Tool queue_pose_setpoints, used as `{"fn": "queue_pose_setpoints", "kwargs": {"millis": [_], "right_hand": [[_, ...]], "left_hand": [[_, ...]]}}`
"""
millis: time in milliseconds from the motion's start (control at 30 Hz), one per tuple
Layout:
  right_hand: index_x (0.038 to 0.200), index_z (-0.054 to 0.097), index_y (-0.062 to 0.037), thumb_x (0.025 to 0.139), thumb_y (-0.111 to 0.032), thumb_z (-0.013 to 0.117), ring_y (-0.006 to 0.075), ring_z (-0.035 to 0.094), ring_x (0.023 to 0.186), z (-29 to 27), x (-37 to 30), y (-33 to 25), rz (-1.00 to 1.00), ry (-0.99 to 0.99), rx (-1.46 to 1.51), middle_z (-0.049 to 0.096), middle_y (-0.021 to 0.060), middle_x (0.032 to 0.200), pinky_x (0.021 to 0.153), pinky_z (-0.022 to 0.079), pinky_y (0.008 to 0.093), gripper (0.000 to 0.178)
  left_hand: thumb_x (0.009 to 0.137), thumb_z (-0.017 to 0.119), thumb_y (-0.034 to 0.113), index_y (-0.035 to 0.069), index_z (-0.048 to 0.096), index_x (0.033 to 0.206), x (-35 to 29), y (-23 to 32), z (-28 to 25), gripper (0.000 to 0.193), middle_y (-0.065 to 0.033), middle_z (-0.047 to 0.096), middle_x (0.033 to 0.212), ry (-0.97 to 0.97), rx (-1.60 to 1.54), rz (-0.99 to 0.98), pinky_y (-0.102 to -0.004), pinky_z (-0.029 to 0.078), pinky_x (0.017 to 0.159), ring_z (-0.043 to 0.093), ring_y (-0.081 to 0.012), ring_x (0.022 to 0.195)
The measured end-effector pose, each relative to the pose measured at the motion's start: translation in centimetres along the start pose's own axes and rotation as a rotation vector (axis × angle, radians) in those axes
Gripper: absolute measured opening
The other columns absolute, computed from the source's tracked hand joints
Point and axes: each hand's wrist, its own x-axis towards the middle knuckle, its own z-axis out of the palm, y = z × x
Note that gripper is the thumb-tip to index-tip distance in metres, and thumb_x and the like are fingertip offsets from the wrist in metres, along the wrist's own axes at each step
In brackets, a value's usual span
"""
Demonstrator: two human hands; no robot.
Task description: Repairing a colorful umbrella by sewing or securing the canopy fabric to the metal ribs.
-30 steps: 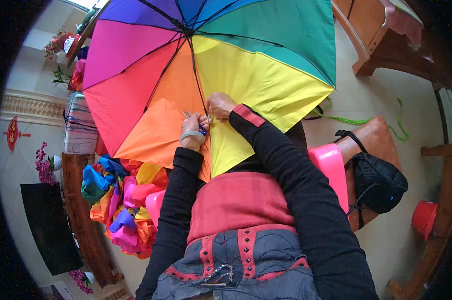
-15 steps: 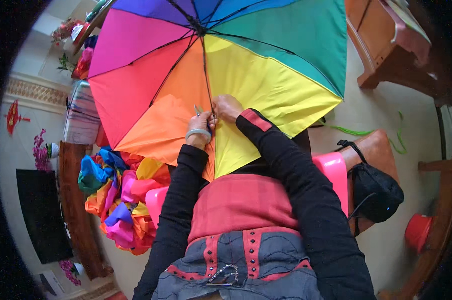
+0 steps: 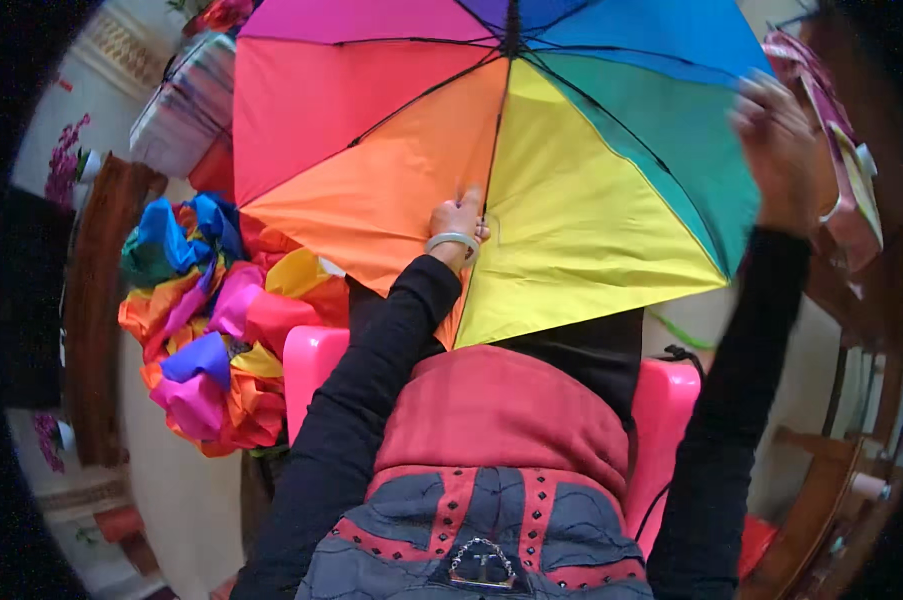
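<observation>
Wrapped pack (image 3: 183, 108): showing upper left; contents I'm not discerning.
Cloth heap (image 3: 229, 300): lying below.
Umbrella (image 3: 561, 180): spreading open, centre.
Left hand (image 3: 456, 217): resting there, fingers bending; grip I can't tell.
Right hand (image 3: 779, 140): hovering, blurred; fingers I can't tell.

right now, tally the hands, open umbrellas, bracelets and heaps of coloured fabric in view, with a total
Left hand and right hand: 2
Open umbrella: 1
Bracelet: 1
Heap of coloured fabric: 1
Total: 5
</observation>
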Motion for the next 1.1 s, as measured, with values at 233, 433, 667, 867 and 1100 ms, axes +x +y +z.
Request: {"fn": "queue_pose_setpoints", "kwargs": {"millis": [233, 433, 667, 867, 1100], "right_hand": [[0.107, 0.042, 0.0015, 0.081, -0.007, 0.044, 0.0106, 0.048, 0.076, -2.5, -12.4, -11.6, -0.315, 0.487, -0.693, 0.048, 0.0071, 0.084, 0.065, 0.044, 0.0257, 0.028], [0.08, 0.056, -0.0019, 0.076, -0.013, 0.048, 0.0111, 0.05, 0.046, 6.7, -4.0, 4.7, 0.204, 0.372, -0.952, 0.052, 0.0056, 0.068, 0.045, 0.041, 0.0208, 0.014], [0.069, 0.054, -0.0038, 0.068, -0.01, 0.047, 0.0258, 0.055, 0.053, 2.6, -1.1, 25.7, 0.165, -0.091, -1.497, 0.054, 0.0131, 0.059, 0.047, 0.042, 0.0354, 0.01], [0.073, 0.057, -0.0072, 0.07, -0.015, 0.049, 0.0306, 0.058, 0.068, 6.1, -1.5, 28.5, 0.389, 0.112, -1.758, 0.058, 0.0144, 0.072, 0.057, 0.046, 0.0403, 0.011], [0.077, 0.056, -0.0074, 0.07, -0.015, 0.049, 0.0305, 0.058, 0.071, 6.4, -1.9, 28.2, 0.393, -0.023, -1.739, 0.058, 0.0138, 0.073, 0.058, 0.046, 0.04, 0.011]], "left_hand": [[0.072, 0.054, 0.022, 0.007, 0.051, 0.054, 1.7, -1.3, 0.8, 0.024, -0.0035, 0.049, 0.044, 0.056, 0.763, 0.446, -0.0267, 0.036, 0.033, 0.048, -0.0127, 0.036], [0.07, 0.054, 0.01, 0.002, 0.05, 0.062, 0.4, -0.9, -0.1, 0.013, -0.0045, 0.051, 0.052, -0.074, 0.463, 0.282, -0.021, 0.034, 0.034, 0.048, -0.011, 0.04], [0.073, 0.048, 0.006, 0.003, 0.049, 0.063, 0.8, -0.3, 0.1, 0.01, -0.0049, 0.05, 0.051, -0.214, 0.091, -0.016, -0.0215, 0.032, 0.03, 0.048, -0.0119, 0.038], [0.074, 0.048, 0.007, 0.003, 0.048, 0.062, 0.0, 0.3, -0.5, 0.012, -0.003, 0.048, 0.05, -0.207, 0.012, -0.028, -0.0203, 0.03, 0.032, 0.043, -0.0096, 0.038], [0.075, 0.048, 0.007, 0.004, 0.046, 0.06, 0.8, -0.2, -0.8, 0.015, -0.0022, 0.046, 0.05, -0.203, 0.055, -0.01, -0.0198, 0.029, 0.032, 0.041, -0.0093, 0.038]]}}
